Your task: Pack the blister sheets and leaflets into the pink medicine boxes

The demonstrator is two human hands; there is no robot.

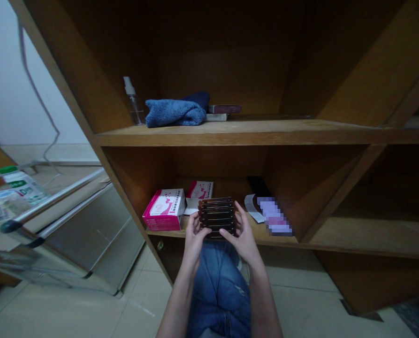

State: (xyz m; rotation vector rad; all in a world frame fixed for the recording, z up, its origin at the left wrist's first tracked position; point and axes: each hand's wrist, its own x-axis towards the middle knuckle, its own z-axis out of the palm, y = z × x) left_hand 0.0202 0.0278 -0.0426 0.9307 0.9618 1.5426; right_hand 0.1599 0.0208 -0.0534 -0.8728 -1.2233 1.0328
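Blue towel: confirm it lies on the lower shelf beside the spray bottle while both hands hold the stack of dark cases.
Not right. The head view shows the blue towel on the upper shelf, beside the spray bottle. Left hand and right hand hold the stack of dark cases.

**Layout around the lower shelf**

Lower shelf (283,240) as reference. Stack of flat cases (217,217) sits at its front edge, left hand (194,233) on stack's left side, right hand (242,234) on its right. Box (164,209) on the shelf left of the stack; second box (200,190) behind it, toward the back. Papers (252,206) on the shelf right of the stack. Upper shelf (265,134) above: spray bottle (133,101) left, towel (176,111) beside it, books (223,111) right of towel. Metal rack (72,206) stands left of the lower shelf.
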